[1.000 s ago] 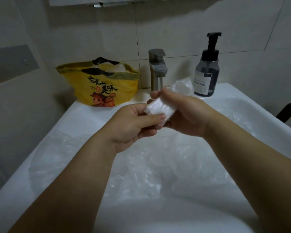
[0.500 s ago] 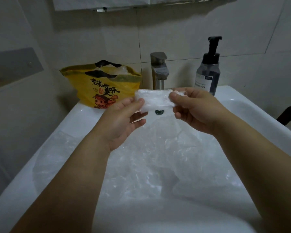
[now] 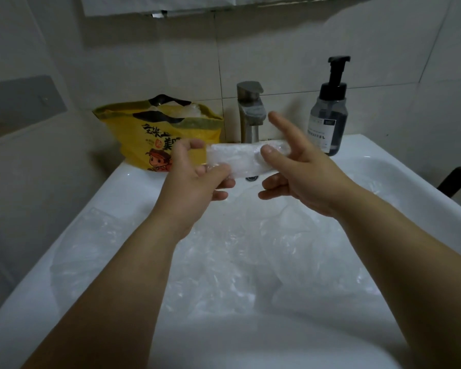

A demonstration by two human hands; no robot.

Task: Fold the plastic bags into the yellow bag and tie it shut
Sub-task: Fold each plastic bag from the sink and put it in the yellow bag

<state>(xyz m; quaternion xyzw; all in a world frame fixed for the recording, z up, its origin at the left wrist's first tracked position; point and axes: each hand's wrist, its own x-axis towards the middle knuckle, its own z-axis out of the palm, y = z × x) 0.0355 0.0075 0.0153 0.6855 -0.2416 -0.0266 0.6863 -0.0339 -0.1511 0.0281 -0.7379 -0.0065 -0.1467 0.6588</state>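
A steel faucet (image 3: 250, 110) and a dark pump bottle (image 3: 328, 113) stand on the white sink's (image 3: 123, 187) back rim.

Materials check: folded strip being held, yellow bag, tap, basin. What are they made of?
Folded translucent white strip: thin plastic film, crinkly, light shows through.
Yellow printed bag: glossy plastic, seemingly stiffer film; it stands up and shines.
Grey tap: metal, brushed matt look.
White basin: probably glazed ceramic, smooth with sharp highlights.
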